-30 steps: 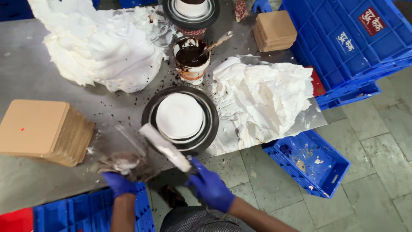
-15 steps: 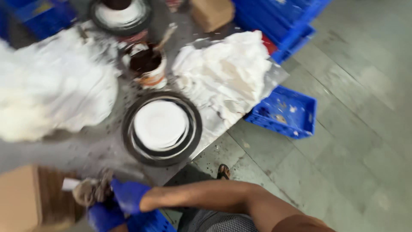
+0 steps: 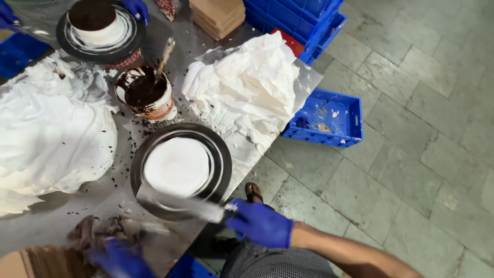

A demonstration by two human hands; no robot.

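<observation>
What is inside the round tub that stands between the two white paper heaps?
The tub holds dark brown, chocolate-like paste, smeared up its inner wall. A utensil handle sticks out of it, leaning on the rim. The utensil's lower end and the tub's bottom are covered by paste.

Your left hand point(image 3: 121, 257) is blurring at the lower left of the frame, so its grip is not showing. The brown stack point(image 3: 31, 262) beside it is running off the bottom edge. At the upper left, another person's gloved hand point(image 3: 136, 9) is being cut by the top edge, and the white paper heap point(image 3: 51, 134) is spilling past the left edge.
</observation>
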